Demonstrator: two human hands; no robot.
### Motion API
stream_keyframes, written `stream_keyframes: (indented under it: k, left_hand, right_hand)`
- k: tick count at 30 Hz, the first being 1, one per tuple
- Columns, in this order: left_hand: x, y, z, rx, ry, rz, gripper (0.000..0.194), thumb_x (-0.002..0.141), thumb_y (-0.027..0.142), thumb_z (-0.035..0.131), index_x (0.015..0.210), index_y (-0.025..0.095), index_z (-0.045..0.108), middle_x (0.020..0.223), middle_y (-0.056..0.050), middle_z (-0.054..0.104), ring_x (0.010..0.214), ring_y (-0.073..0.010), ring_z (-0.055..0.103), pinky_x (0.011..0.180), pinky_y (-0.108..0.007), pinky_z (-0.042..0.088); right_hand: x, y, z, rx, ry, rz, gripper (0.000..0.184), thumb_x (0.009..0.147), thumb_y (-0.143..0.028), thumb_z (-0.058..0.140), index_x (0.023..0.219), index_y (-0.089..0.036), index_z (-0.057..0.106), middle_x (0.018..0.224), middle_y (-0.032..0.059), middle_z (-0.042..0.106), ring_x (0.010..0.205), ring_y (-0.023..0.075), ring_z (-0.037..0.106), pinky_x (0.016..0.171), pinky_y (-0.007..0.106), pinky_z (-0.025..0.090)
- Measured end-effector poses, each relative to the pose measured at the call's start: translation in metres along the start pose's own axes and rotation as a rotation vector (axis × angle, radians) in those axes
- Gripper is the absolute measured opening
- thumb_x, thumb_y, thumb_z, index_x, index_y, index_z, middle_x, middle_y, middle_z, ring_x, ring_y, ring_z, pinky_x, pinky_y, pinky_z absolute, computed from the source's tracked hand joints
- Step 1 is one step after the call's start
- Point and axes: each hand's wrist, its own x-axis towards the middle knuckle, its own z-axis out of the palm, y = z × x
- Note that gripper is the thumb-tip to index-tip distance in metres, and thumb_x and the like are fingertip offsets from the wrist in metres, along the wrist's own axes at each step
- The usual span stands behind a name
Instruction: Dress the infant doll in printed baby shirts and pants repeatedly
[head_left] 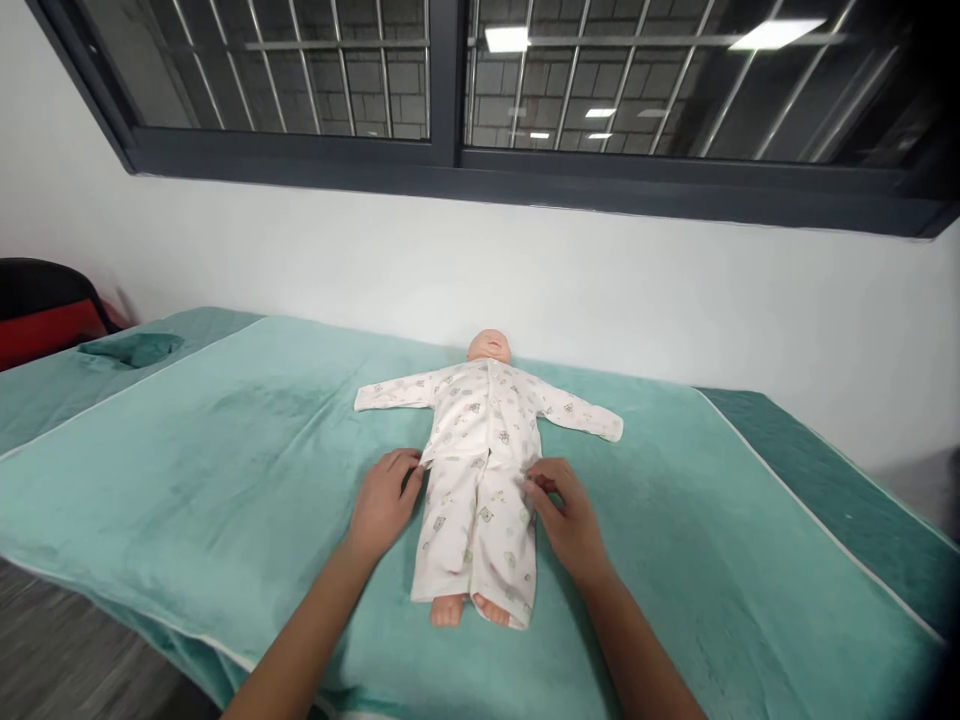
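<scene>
A baby doll (pixel 489 345) lies on its back, its head toward the wall. It wears a white long-sleeved baby shirt (pixel 480 410) with small printed figures, both sleeves spread outward. Matching white baby pants (pixel 454 510) cover the legs, and the bare feet (pixel 448 610) stick out below. My left hand (pixel 386 500) is at the shirt's left lower corner, fingertips pinched on the hem. On the opposite side, my right hand (pixel 564 510) has its thumb and fingers closed on the hem at the waist. The doll's hands are hidden inside the sleeves.
A green plush cover (pixel 225 450) lies over the bed under the doll. A folded dark green cloth piece (pixel 135 348) is at the far left, near a red and black chair (pixel 52 315). Behind stand a white wall (pixel 337 255) and a barred window (pixel 450 150).
</scene>
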Motion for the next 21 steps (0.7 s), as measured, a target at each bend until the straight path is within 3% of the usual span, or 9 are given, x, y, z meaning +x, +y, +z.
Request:
stream_keyframes:
  k: [3, 5, 9, 13, 17, 21]
  left_hand:
    - [-0.026, 0.009, -0.010, -0.132, -0.017, -0.030, 0.029, 0.096, 0.038, 0.038, 0.090, 0.021, 0.062, 0.113, -0.009, 0.063, 0.106, -0.0242, 0.056, 0.096, -0.041, 0.044]
    - [-0.049, 0.017, -0.016, -0.248, -0.094, -0.045, 0.027, 0.095, 0.037, 0.041, 0.095, 0.023, 0.063, 0.110, -0.009, 0.064, 0.104, -0.0233, 0.058, 0.093, -0.039, 0.046]
    - [-0.096, 0.029, -0.017, -0.338, -0.172, -0.018, 0.024, 0.088, 0.040, 0.056, 0.107, 0.030, 0.065, 0.098, -0.007, 0.067, 0.100, -0.0249, 0.061, 0.091, -0.039, 0.048]
    - [-0.119, 0.039, -0.003, -0.262, -0.083, 0.039, 0.038, 0.073, 0.036, 0.075, 0.110, 0.037, 0.065, 0.097, -0.004, 0.070, 0.096, -0.0271, 0.063, 0.097, -0.047, 0.044]
    - [-0.123, 0.051, 0.007, -0.338, 0.010, -0.069, 0.016, 0.077, 0.034, 0.070, 0.091, 0.032, 0.065, 0.094, -0.004, 0.068, 0.091, -0.0256, 0.064, 0.082, -0.041, 0.052]
    - [-0.130, 0.059, 0.000, -0.416, 0.036, -0.128, 0.008, 0.083, 0.031, 0.062, 0.091, 0.032, 0.060, 0.093, -0.003, 0.064, 0.089, -0.0229, 0.063, 0.077, -0.035, 0.053]
  right_hand:
    - [-0.025, -0.007, -0.004, 0.067, -0.134, 0.091, 0.013, 0.086, -0.024, 0.058, 0.098, -0.024, 0.053, 0.089, 0.0013, 0.054, 0.079, 0.0165, 0.052, 0.073, 0.031, 0.045]
    - [-0.046, -0.012, -0.006, 0.076, -0.236, 0.113, 0.012, 0.084, -0.024, 0.061, 0.090, -0.023, 0.051, 0.084, 0.0000, 0.052, 0.076, 0.0164, 0.051, 0.072, 0.031, 0.043]
    - [-0.082, -0.019, -0.001, -0.068, -0.328, 0.051, 0.030, 0.074, -0.033, 0.076, 0.080, -0.023, 0.048, 0.082, -0.0002, 0.054, 0.077, 0.0196, 0.052, 0.071, 0.033, 0.040]
    - [-0.096, -0.020, 0.010, -0.213, -0.267, -0.018, 0.025, 0.081, -0.030, 0.069, 0.077, -0.023, 0.046, 0.076, -0.0006, 0.055, 0.074, 0.0204, 0.053, 0.069, 0.035, 0.039]
    - [-0.096, -0.024, 0.016, -0.223, -0.205, -0.012, 0.024, 0.082, -0.023, 0.065, 0.072, -0.023, 0.043, 0.069, -0.0014, 0.054, 0.069, 0.0198, 0.053, 0.068, 0.035, 0.040]
    - [-0.104, -0.036, 0.014, -0.017, -0.094, -0.013, 0.021, 0.083, -0.018, 0.058, 0.072, -0.024, 0.040, 0.069, -0.0011, 0.049, 0.063, 0.0171, 0.052, 0.059, 0.030, 0.041]
